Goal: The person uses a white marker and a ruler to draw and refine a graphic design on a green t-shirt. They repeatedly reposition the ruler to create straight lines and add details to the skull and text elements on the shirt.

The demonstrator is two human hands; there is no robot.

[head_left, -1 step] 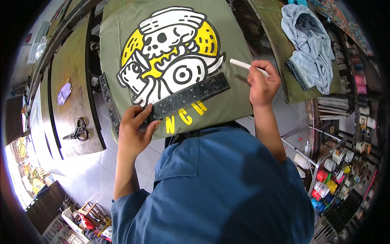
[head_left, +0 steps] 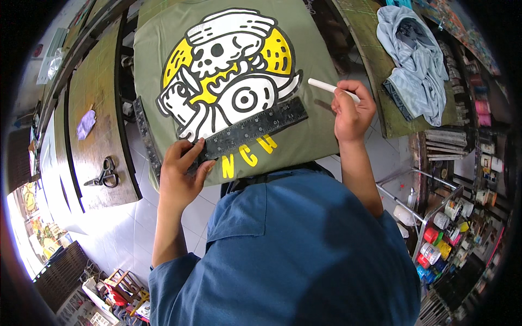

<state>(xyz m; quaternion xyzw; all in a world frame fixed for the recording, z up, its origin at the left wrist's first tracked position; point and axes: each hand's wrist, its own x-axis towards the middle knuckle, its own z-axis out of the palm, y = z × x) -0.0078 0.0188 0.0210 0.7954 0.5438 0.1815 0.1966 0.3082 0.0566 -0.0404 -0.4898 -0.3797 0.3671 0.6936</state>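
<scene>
While one black ruler (head_left: pixel 255 127) is pressed to the shirt by the left hand (head_left: pixel 184 168), that hand's thumb and forefinger are kept narrowly parted at the ruler's lower end, the wrist being bent in from the near left corner. Between the thumb and one white pen (head_left: pixel 326 85), the right hand (head_left: pixel 353 111) is curled; the pen is gripped and raised just above the shirt's right edge, its free end pointed to the far left.

One green shirt (head_left: pixel 321 127) is spread out, its near edge set against the wearer's body, and one skull print (head_left: pixel 217 51) is borne at its middle. Three yellow letters (head_left: pixel 250 156) can be counted between ruler and near edge. A second black strip (head_left: pixel 145 130) is laid along the shirt's left edge; whether it is joined to the ruler cannot be told.

On the left table (head_left: pixel 103 81), one pair of scissors (head_left: pixel 109 173) is placed near the near edge, and one purple scrap (head_left: pixel 86 125) farther off. One light-blue garment (head_left: pixel 416 70) is heaped on the right table (head_left: pixel 380 70).
</scene>
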